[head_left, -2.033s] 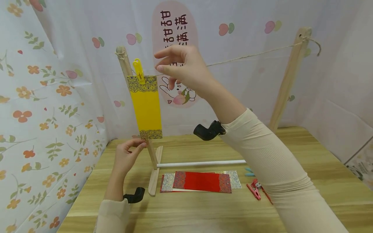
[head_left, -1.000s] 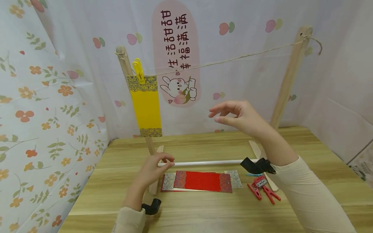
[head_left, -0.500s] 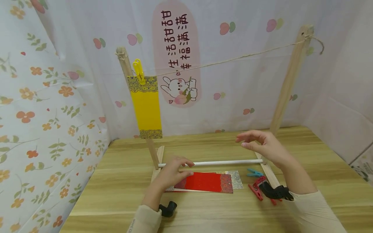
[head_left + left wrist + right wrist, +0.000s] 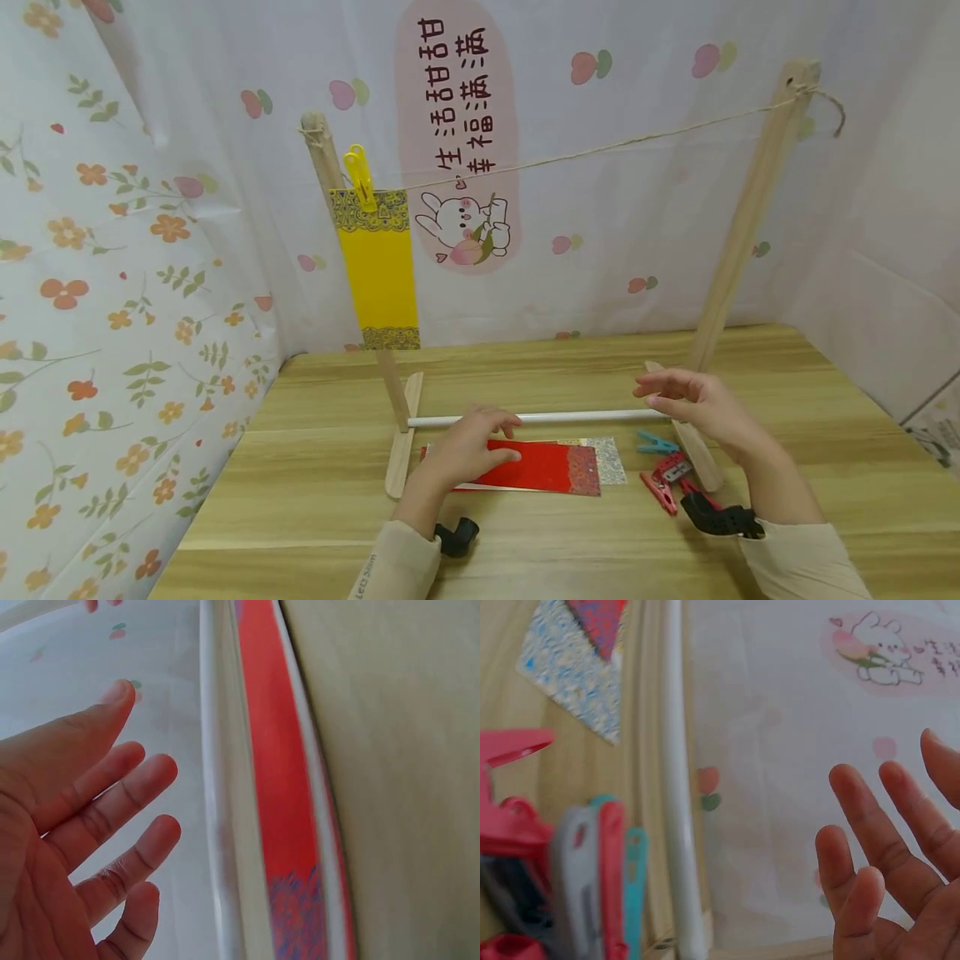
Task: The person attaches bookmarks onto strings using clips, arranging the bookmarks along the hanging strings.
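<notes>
My left hand hovers over a pile of paper cards, fingers relaxed and holding nothing. A red card with patterned ends lies on top, above a pale card with a speckled silvery end. My right hand hangs with loosely bent, empty fingers above a small heap of clothespins. The heap holds a blue clothespin, a pink-red clothespin and a grey clothespin. At the left of the string, a yellow clothespin holds up a yellow card with patterned ends.
A string runs between a left wooden post and a right wooden post. A white rod joins their feet low down, behind the cards. Printed cloth backs the wooden table.
Both hands have left the hanging yellow card. The left hand came down and right over the card pile; the right hand came down and right to the clothespins. The yellow card stays hanging.
</notes>
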The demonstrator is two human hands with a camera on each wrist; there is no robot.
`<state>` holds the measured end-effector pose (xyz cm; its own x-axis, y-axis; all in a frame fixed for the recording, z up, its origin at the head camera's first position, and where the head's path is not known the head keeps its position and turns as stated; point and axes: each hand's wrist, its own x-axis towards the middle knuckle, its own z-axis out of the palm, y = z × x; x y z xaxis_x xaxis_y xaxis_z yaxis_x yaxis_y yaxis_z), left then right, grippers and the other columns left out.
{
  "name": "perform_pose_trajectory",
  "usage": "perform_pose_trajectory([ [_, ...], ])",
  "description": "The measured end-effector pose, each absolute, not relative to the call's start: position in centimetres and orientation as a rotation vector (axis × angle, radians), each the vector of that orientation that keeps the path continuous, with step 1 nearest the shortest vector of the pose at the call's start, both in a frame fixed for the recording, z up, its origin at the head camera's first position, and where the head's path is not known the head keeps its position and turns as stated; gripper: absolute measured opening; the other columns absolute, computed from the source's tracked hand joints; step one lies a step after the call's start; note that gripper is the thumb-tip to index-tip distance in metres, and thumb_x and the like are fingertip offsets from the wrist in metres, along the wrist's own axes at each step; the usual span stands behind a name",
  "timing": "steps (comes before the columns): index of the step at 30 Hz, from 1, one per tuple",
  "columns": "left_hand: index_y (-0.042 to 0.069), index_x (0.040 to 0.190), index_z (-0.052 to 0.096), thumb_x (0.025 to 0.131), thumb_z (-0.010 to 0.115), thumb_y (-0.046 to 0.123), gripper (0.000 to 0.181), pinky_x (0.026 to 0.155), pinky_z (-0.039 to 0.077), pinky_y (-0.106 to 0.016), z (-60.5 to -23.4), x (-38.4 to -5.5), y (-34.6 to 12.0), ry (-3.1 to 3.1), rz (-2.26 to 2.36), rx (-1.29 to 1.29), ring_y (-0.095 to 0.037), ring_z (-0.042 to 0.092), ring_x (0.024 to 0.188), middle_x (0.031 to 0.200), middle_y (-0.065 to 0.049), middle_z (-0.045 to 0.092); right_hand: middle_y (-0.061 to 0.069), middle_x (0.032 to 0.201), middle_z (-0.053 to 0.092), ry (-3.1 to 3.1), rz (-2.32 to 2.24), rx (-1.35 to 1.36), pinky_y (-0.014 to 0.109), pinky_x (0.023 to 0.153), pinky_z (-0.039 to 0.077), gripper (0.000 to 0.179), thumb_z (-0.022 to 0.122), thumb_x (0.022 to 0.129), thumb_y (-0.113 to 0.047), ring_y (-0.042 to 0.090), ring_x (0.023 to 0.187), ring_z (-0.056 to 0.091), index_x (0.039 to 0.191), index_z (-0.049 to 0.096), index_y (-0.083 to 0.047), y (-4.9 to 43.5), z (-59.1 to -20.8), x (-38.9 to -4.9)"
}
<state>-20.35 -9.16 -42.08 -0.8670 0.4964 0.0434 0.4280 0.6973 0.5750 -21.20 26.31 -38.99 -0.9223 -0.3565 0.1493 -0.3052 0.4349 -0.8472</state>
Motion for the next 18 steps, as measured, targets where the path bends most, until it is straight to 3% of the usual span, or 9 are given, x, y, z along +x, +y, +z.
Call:
perform_pose_trajectory([
  [5,0.012,0.127,0.065,0.089,0.075,0.024,0.04,0.095,0.052,-0.032,-42.4,-20.3,-8.6,2.781,0.848,0.777,-0.019,0.055,0.114,0.117,0.001,0.067,0.022,0.121,0.067,2.616,-1.485,-0.556,0.018,0.083,0.05,0.039,0.059,0.1,-0.019,-0.007,0.099,0.061,0.132,0.057,0.004,26.7,-40.2,-21.4],
  [13,0.013,0.126,0.066,0.088,0.077,0.024,0.042,0.105,0.048,-0.036,-43.1,-20.6,-8.3,2.818,0.72,0.758,-0.021,0.056,0.12,0.126,0.0,0.066,0.024,0.12,0.066,2.622,-1.392,-0.56,0.018,0.081,0.052,0.038,0.06,0.1,-0.017,-0.008,0.099,0.059,0.129,0.058,0.007,27.1,-41.1,-22.0],
  [18,0.013,0.127,0.066,0.087,0.077,0.023,0.043,0.113,0.041,-0.04,-43.4,-20.6,-8.4,2.831,0.636,0.741,-0.024,0.052,0.128,0.131,-0.001,0.065,0.023,0.122,0.067,2.591,-1.292,-0.586,0.021,0.08,0.053,0.037,0.062,0.098,-0.018,0.008,0.102,0.063,0.127,0.06,0.005,27.3,-41.7,-22.0],
])
